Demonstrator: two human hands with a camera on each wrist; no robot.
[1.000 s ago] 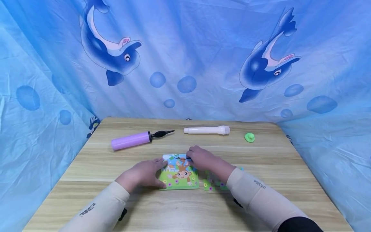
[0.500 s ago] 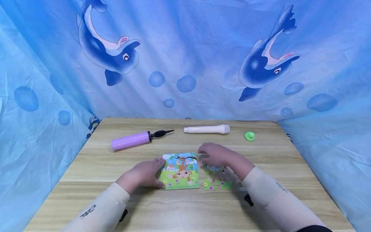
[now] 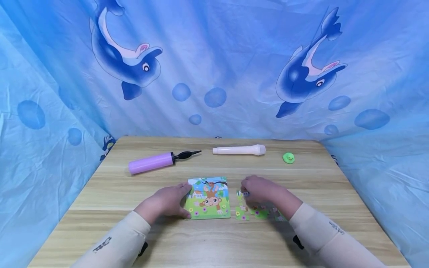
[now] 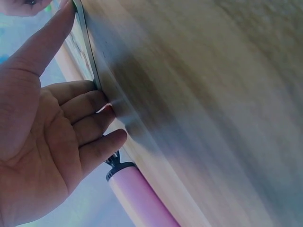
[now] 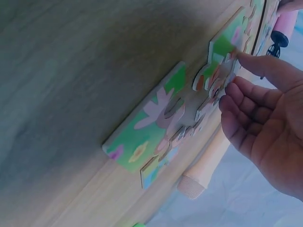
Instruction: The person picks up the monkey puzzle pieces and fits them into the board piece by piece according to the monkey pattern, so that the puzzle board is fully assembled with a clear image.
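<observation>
A square puzzle board (image 3: 207, 201) with a monkey picture lies on the table in front of me. My left hand (image 3: 167, 201) rests at its left side, fingers spread; in the left wrist view the thumb (image 4: 42, 40) and forefinger touch the board's edge. To the right of the board lie several loose jigsaw pieces (image 3: 242, 213), partly hidden under my right hand (image 3: 261, 190). In the right wrist view the right thumb (image 5: 265, 68) and bent fingers stand apart at the pieces, with no piece plainly gripped. One green piece (image 5: 151, 116) lies nearer that camera.
Behind the board, a purple hand pump (image 3: 152, 163) with a black nozzle lies at the left, a white toy microphone (image 3: 238, 150) in the middle, and a small green duck (image 3: 288, 158) at the right. A blue dolphin curtain (image 3: 218, 67) surrounds the wooden table (image 3: 201, 245).
My right hand has moved from the board's top right corner rightward, then down over the loose pieces. The left hand has stayed at the board's left side.
</observation>
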